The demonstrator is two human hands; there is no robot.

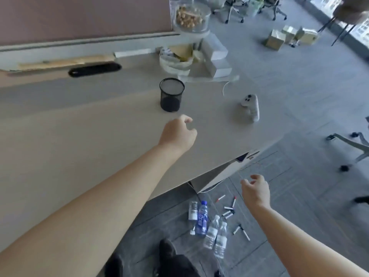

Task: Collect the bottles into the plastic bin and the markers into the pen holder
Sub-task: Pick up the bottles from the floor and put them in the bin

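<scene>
A black mesh pen holder (171, 94) stands upright on the beige desk (79, 126). My left hand (178, 132) hovers over the desk just in front of the holder, fingers loosely curled, nothing in it. My right hand (256, 189) hangs past the desk's front edge above the floor, fingers apart and empty. On the grey floor below lie several plastic bottles: a blue-labelled one (202, 217), a clear one (193, 210) beside it, and two clear ones (216, 235) nearer me. Several markers (229, 210) are scattered to their right. No plastic bin is visible.
A white controller (250, 106) lies on the desk's right part. A black case (94, 69), white boxes (216, 60) and a snack jar (190, 17) sit at the back. Office chairs (357, 144) and cardboard boxes (289, 36) stand on the floor. My dark shoes (167, 248) are by the bottles.
</scene>
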